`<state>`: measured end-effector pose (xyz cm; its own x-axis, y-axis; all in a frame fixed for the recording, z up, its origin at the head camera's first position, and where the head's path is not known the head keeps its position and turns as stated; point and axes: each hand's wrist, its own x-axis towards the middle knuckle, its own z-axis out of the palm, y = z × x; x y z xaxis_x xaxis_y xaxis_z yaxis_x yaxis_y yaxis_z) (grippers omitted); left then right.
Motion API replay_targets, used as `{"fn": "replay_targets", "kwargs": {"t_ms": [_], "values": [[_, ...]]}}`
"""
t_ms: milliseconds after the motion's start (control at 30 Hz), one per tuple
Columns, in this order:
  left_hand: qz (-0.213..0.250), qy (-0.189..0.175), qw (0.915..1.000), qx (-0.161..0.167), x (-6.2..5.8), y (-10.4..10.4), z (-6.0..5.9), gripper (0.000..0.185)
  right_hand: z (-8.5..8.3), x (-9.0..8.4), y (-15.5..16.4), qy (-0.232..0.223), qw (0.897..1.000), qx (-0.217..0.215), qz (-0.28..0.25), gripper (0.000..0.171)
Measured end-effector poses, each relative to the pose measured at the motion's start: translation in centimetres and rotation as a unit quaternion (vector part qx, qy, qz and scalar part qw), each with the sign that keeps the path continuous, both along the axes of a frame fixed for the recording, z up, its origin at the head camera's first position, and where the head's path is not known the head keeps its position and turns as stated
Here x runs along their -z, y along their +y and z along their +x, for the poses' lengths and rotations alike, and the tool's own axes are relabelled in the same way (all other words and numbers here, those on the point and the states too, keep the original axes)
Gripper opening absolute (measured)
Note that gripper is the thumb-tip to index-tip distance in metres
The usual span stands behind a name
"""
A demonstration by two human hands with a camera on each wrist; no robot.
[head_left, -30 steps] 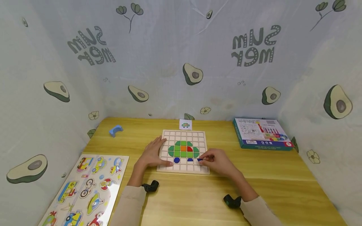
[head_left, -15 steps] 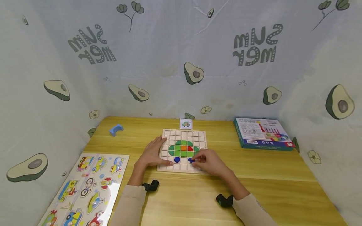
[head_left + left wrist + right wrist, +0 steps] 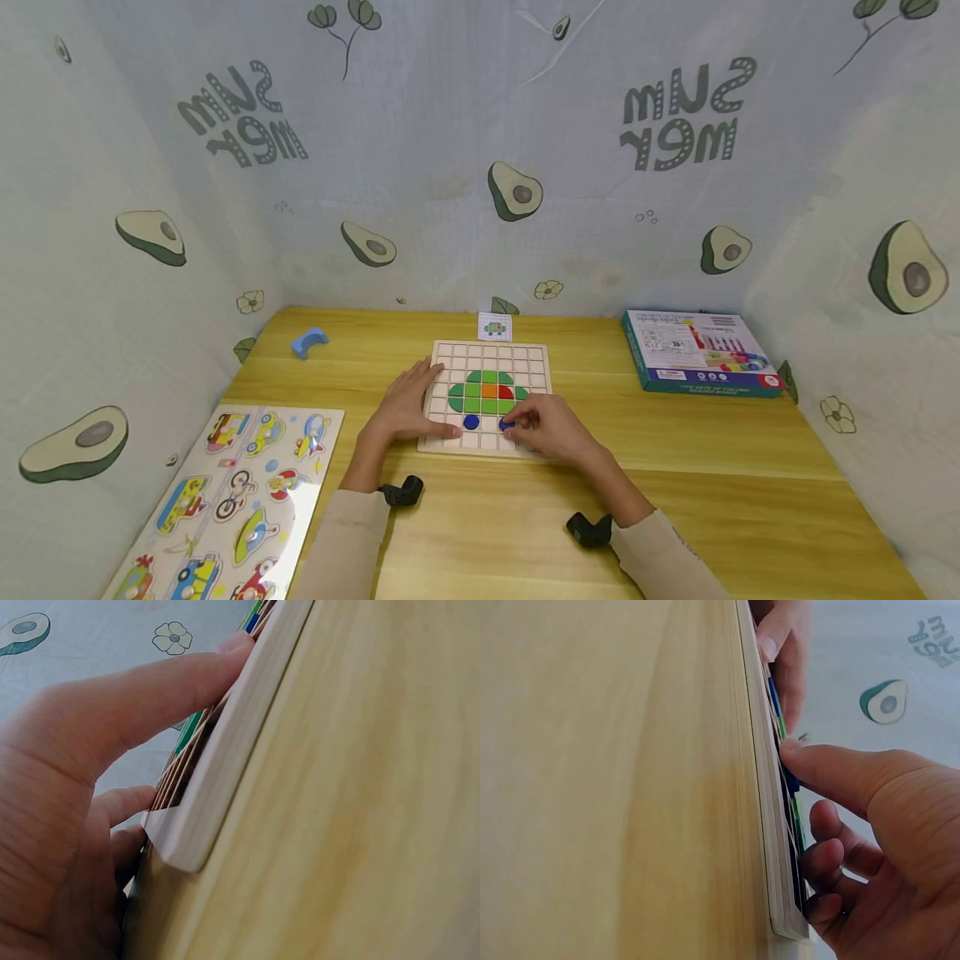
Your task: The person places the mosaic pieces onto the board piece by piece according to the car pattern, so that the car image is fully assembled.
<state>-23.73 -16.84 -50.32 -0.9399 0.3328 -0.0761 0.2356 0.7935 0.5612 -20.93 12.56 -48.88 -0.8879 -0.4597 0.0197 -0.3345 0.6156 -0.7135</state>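
A pale wooden grid board lies on the table, bearing a green, orange and red car-like shape. On its left side rests my left hand, fingers spread along the edge and thumb on the front part of the grid. Near that thumb sits a blue disc, which looks made of two halves. My right hand pinches a small blue half-round piece at the grid, below the car shape. In the right wrist view the thumb touches this blue piece; the other fingers are bent at the board's edge.
A small pattern card stands behind the board. The light-blue arched block lies at the back left. At the front left is a vehicle picture puzzle; a boxed toy set lies back right on the wooden table.
My right hand has moved left with the blue piece, from the board's right side to the other blue half below the car shape. My left hand stays on the board's left edge.
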Motion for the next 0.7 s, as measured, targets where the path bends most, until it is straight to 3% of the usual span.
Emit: {"fn": "replay_targets", "kwargs": {"t_ms": [433, 700], "values": [[-0.005, -0.003, 1.0, 0.004, 0.1, 0.3, 0.2, 0.123, 0.2, 0.2, 0.4, 0.009, 1.0, -0.002, -0.014, 0.009], [0.019, -0.016, 0.9996, -0.014, 0.5, -0.3, 0.4, 0.124, 0.1, 0.2, 2.6, -0.028, 0.999, 0.032, -0.011, 0.009]]}}
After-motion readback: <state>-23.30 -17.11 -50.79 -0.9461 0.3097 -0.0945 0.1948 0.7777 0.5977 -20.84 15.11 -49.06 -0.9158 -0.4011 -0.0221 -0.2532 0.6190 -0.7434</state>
